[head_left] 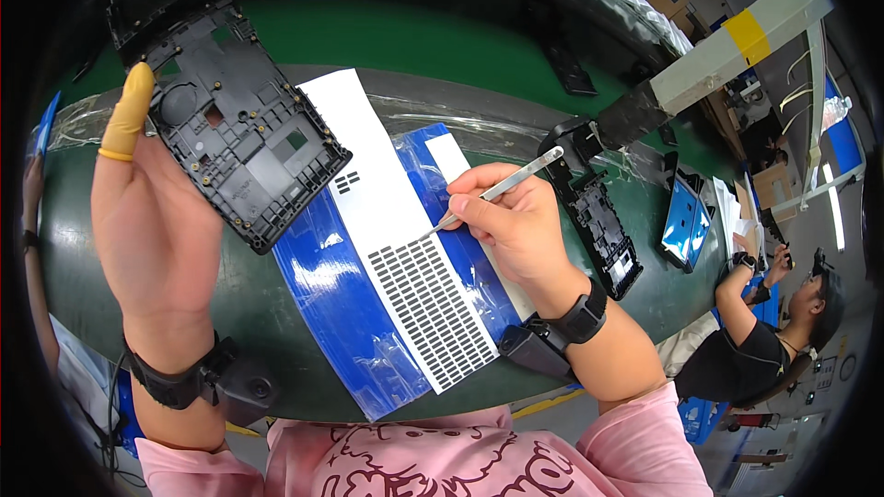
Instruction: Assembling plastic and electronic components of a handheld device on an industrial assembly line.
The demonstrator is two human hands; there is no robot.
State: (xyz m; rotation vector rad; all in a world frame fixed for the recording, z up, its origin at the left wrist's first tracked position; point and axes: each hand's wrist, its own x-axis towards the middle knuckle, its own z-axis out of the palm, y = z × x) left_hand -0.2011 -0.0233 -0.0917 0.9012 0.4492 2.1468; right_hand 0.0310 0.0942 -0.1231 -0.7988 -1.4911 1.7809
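My left hand (161,239), palm up with a yellow finger cot (125,124) on one digit, grips a black plastic housing (241,120). Its moulded inner side, with ribs, openings and small brass-coloured inserts, faces up. In my right hand (516,230), metal tweezers (520,175) are pinched between thumb and fingers. Their tip touches or hovers just over a white sheet (382,198), by the top row of small black rectangular pads (428,304). A few separate pads (346,182) sit higher on the sheet. Beneath it lies a blue board (336,336) with clear tape.
A second black housing (603,221) lies right of my right hand, near a grey post (737,41) with yellow tape. Farther right is a blue-faced panel (686,221). A co-worker (755,340) sits at the right; another person's arm (33,248) shows at the left edge.
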